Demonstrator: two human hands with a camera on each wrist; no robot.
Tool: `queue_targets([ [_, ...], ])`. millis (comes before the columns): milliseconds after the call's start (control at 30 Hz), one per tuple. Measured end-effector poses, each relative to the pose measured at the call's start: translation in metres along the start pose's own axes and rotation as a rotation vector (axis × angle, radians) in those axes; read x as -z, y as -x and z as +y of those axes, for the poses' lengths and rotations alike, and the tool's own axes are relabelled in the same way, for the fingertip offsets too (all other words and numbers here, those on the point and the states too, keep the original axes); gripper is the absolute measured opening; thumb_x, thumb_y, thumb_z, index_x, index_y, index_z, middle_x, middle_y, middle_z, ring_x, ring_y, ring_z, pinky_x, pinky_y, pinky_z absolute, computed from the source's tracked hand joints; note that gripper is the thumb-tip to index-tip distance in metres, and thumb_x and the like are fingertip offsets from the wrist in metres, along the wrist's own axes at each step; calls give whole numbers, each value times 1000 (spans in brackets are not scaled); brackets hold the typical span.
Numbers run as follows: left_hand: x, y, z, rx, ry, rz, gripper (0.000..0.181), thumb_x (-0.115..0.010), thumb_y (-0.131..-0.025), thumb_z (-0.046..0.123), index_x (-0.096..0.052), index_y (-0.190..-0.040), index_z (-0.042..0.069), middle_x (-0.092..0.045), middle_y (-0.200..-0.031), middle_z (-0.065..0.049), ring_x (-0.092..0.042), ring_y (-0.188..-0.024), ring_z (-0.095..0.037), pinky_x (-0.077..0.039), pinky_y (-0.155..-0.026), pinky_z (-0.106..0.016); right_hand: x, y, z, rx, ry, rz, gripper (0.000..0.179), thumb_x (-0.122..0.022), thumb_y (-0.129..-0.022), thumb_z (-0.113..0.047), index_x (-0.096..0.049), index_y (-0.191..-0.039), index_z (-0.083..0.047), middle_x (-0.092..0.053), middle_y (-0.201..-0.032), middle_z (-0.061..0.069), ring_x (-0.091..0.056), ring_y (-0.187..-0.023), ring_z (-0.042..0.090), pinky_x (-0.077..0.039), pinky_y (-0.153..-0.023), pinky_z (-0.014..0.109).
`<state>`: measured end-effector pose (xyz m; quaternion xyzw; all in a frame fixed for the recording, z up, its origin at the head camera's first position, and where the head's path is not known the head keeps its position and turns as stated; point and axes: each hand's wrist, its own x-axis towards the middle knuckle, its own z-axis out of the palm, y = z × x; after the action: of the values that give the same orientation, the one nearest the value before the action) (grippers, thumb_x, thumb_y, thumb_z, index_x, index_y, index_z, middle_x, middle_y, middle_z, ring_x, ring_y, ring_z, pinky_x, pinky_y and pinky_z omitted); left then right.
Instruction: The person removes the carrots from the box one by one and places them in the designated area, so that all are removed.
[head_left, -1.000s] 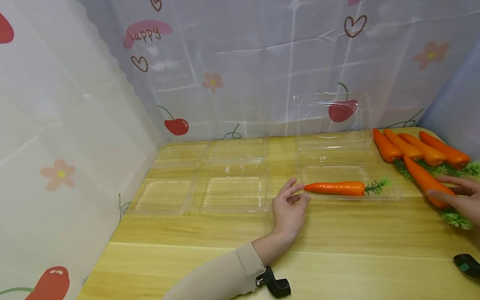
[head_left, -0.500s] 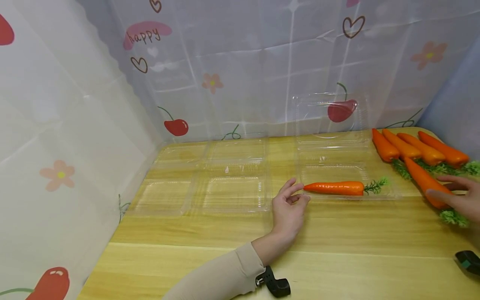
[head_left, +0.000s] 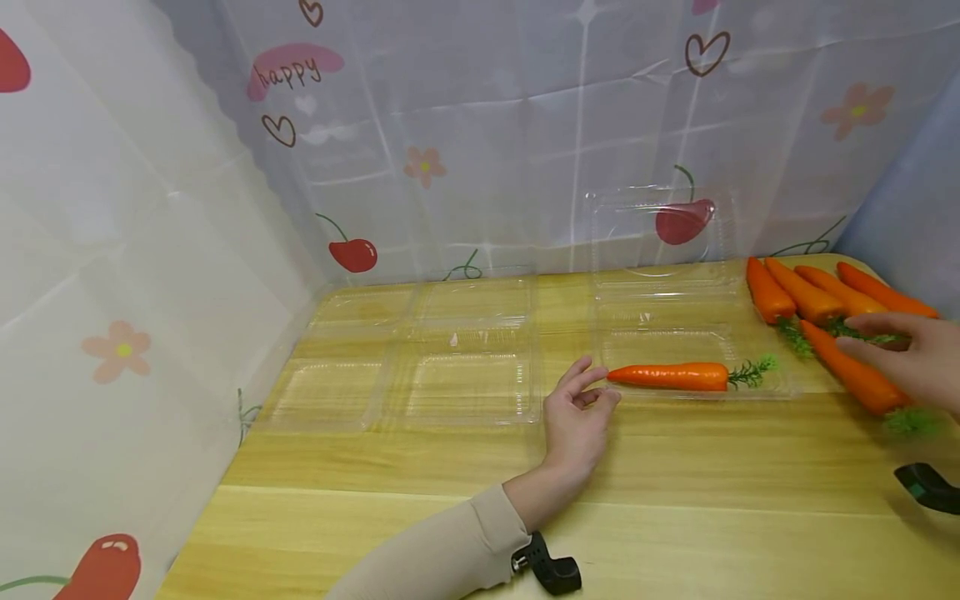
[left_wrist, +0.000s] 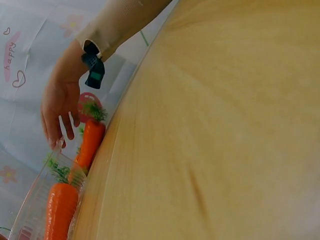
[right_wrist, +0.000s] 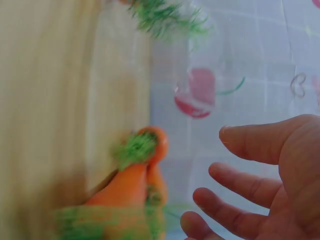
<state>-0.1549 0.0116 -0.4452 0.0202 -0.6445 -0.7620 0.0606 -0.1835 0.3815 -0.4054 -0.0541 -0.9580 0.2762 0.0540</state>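
Observation:
In the head view my left hand (head_left: 581, 421) pinches the front left corner of a clear plastic container (head_left: 663, 343), whose lid stands raised at the back. Inside, along the front side, lies an orange carrot (head_left: 667, 377) with green leaves, its tip by my left fingers. My right hand (head_left: 918, 354) hovers over a loose carrot (head_left: 855, 371) on the table, thumb and fingers spread and holding nothing. The right wrist view shows the same hand (right_wrist: 270, 185) with its fingers apart, while the carrots there are blurred.
Several more carrots (head_left: 802, 292) lie in a row at the back right of the wooden table (head_left: 675, 542). Two clear containers (head_left: 468, 383) (head_left: 326, 392) stand open on the left. A patterned curtain (head_left: 487, 125) hangs behind the table.
My right hand has let go of the near loose carrot and lifted up and back above it. That carrot has shifted slightly. My left hand and the container stay put.

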Motion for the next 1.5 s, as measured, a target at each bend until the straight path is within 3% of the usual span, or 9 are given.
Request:
queue_targets([
  [167, 0, 0, -1, 2, 12, 0, 26, -73, -85, -6, -77, -110, -3, -60, -143, -9, -66, -87, -11, -55, -72, -12, 9, -7, -31, 33, 70, -66, 72, -53, -103, -56, -53, -137, 8, -46, -139, 44, -53, -108, 59, -51, -75, 55],
  [367, 0, 0, -1, 0, 8, -3, 26, -73, -85, -5, -76, -110, -2, -60, -144, -9, -66, -88, -12, -54, -72, -12, 4, -10, -63, 134, 60, -86, 60, -57, -104, -46, -58, -135, 5, -54, -133, 40, -55, -107, 57, -49, -78, 64],
  [600, 1, -1, -2, 5, 8, -3, 26, -74, -85, -5, -77, -111, -2, -60, -144, -8, -66, -89, -12, -55, -73, -12, 3, -25, -87, 214, 27, -229, 64, -58, -102, -51, -56, -141, 1, -57, -137, 32, -56, -116, 53, -49, -90, 67],
  [667, 1, -1, -2, 3, 8, -2, 26, -74, -85, -4, -77, -111, -2, -60, -144, -8, -67, -89, -12, -55, -73, -12, 3, -30, -90, 249, 2, -263, 59, -61, -102, -47, -58, -140, -2, -60, -138, 28, -61, -115, 45, -55, -90, 55],
  [800, 1, -1, -2, 1, 11, 0, 27, -74, -84, -5, -77, -111, -2, -60, -143, -8, -67, -88, -12, -55, -73, -12, 2, -40, -91, 311, -57, -315, 45, -67, -100, -38, -65, -137, -12, -67, -134, 13, -67, -105, 11, -57, -80, 25],
  [900, 1, -1, -1, 5, 16, 2, 27, -74, -84, -5, -77, -111, -2, -60, -143, -8, -67, -88, -12, -55, -72, -12, 1, -45, -91, 351, -88, -366, 37, -69, -100, -34, -67, -134, -18, -69, -126, -4, -63, -99, -7, -54, -80, 18],
  [1033, 1, -1, -1, 7, 16, 2, 27, -74, -84, -6, -77, -111, -2, -61, -143, -7, -67, -88, -12, -55, -72, -12, -1, -52, -90, 404, -139, -456, 35, -68, -101, -29, -65, -134, -18, -67, -124, -12, -64, -104, -4, -55, -83, 19],
  [1200, 1, -1, -2, -4, -3, -4, 27, -74, -85, -4, -77, -111, -1, -61, -143, -7, -67, -89, -11, -55, -73, -11, -5, -63, -90, 434, -227, -562, 37, -66, -102, -18, -61, -138, -12, -67, -127, -12, -67, -109, 4, -56, -86, 19],
  [1500, 1, -1, -1, -8, 0, -11, 27, -73, -85, -5, -76, -112, -2, -61, -143, -6, -67, -89, -12, -54, -73, -11, -18, -77, -92, 539, -355, -740, 41, -65, -100, -6, -57, -141, -3, -66, -130, -11, -65, -116, 3, -58, -92, 22],
])
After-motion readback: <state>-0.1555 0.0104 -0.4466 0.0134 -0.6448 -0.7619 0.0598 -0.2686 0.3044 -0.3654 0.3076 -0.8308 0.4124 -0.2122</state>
